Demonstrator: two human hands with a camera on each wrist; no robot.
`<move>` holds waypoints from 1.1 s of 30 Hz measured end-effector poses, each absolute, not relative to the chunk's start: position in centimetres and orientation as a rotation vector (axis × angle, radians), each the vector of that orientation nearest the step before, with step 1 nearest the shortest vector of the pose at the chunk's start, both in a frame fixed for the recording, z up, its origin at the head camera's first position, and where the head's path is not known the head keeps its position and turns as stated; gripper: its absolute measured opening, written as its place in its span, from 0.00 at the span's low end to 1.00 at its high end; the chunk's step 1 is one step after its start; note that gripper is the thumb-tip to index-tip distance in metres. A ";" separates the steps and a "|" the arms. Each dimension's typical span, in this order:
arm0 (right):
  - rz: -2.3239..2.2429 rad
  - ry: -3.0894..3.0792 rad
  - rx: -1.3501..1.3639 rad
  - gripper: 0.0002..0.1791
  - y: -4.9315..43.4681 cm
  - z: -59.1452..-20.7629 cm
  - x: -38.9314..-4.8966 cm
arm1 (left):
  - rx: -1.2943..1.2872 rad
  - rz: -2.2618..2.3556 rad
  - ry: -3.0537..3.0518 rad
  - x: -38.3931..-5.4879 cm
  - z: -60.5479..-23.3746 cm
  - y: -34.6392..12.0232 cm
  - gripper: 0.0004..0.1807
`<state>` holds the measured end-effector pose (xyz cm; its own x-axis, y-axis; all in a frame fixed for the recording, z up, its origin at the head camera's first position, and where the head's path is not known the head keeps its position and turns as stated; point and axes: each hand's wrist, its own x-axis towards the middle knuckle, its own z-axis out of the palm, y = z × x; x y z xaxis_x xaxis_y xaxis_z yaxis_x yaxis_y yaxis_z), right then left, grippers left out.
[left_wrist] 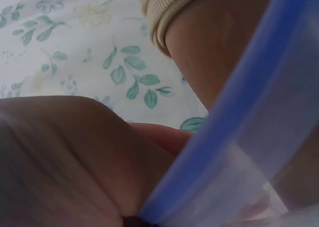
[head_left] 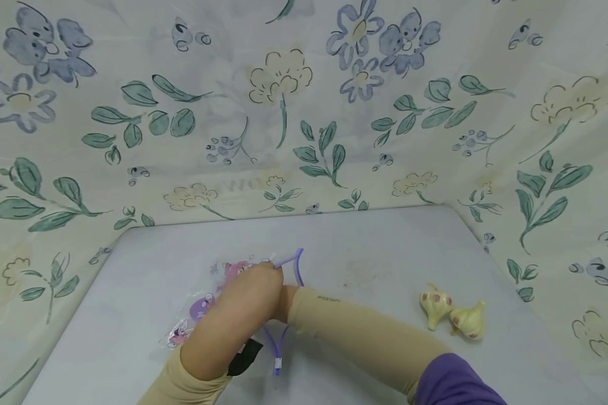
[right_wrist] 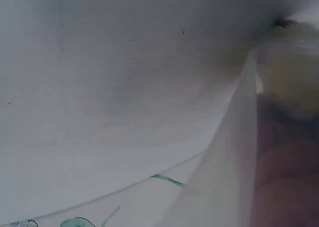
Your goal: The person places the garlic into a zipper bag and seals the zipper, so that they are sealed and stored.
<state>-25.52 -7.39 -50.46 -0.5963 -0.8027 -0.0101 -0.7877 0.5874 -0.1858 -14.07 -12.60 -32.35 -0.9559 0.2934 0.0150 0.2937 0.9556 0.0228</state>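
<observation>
A clear plastic drawstring bag (head_left: 201, 307) with pink and purple cartoon prints lies under my left arm. Its purple cord (head_left: 298, 271) loops out above and below my wrists. My left hand (head_left: 260, 284) grips the bag near its mouth; a blue-purple band (left_wrist: 227, 115) and see-through plastic cross close before the palm in the left wrist view. Behind the left forearm, my right hand (right_wrist: 286, 187) is mostly hidden in the head view. The right wrist view has its curled fingers against a blurred yellowish garlic bulb (right_wrist: 291, 77), beside a sheet of clear plastic.
Two garlic bulbs (head_left: 453, 312) rest side by side on the right of the white table (head_left: 375, 247). A black patch (head_left: 245, 358) shows by the left sleeve. Floral cloth (head_left: 284, 169) hangs behind and around the table.
</observation>
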 end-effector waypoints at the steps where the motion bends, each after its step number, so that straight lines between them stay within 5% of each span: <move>1: -0.210 2.728 -1.316 0.32 -7.4 -49.1 -24.6 | -0.451 -0.047 -3.111 -14.0 -32.3 -12.6 0.13; 9: -0.178 2.721 -1.132 0.28 -7.4 -41.7 -20.2 | -0.489 -0.035 -3.113 -13.6 -32.4 -13.0 0.15; 16: -0.095 2.572 -1.618 0.24 -5.6 -39.2 -19.5 | -0.257 -0.054 -3.292 -13.8 -32.0 -13.0 0.18; 25: -0.444 2.534 -1.575 0.27 3.7 -36.6 -18.9 | -0.503 -0.073 -3.139 -13.8 -32.2 -13.8 0.09; 29: -0.472 2.732 -1.355 0.30 10.0 -36.3 -19.3 | -0.569 -0.031 -3.065 -13.7 -32.2 -13.8 0.07; 33: -0.416 2.940 -0.812 0.39 17.4 -36.3 -20.2 | -0.592 -0.021 -3.033 -13.8 -32.2 -13.6 0.06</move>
<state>-20.23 17.43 -36.29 -0.8588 -0.5123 0.0106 -0.4951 0.8243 -0.2745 -13.79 -13.57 -32.23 -0.9253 0.3756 0.0526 0.3763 0.9265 0.0037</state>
